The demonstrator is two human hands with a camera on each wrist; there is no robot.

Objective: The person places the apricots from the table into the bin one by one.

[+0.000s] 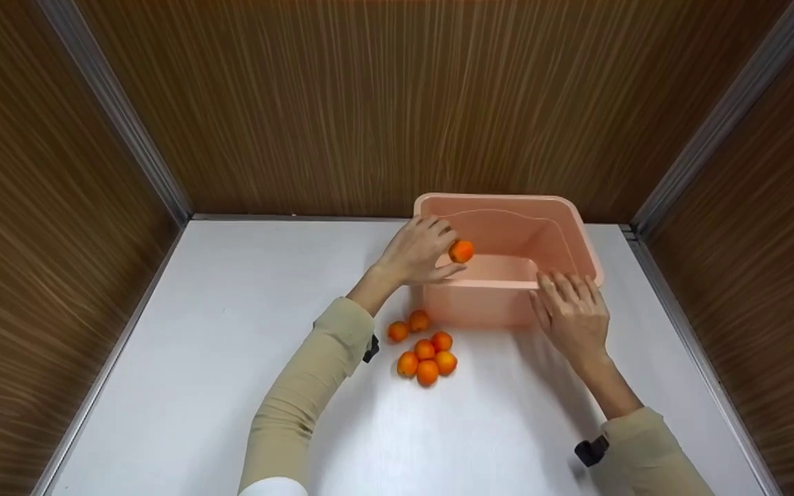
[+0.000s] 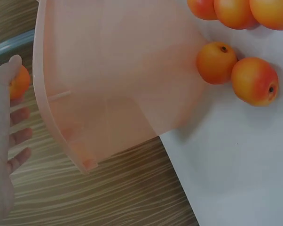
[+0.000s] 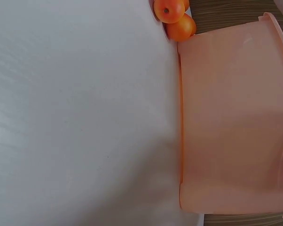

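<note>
An orange fruit [image 1: 461, 251] is being pinched by the left hand [image 1: 416, 251] over the pink tub [image 1: 579, 234]; release toward twelve o'clock is advised while the right hand [image 1: 574, 314], fingers spread flat, is steadying the near rim.

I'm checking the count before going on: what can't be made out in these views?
- Pink tub floor: head view, its near wall hides the front strip, so fruit lying there can't be ruled out.
- Left hand grip on the orange fruit: left wrist view, cut by the frame edge.
- Right hand: absent from right wrist view.
</note>
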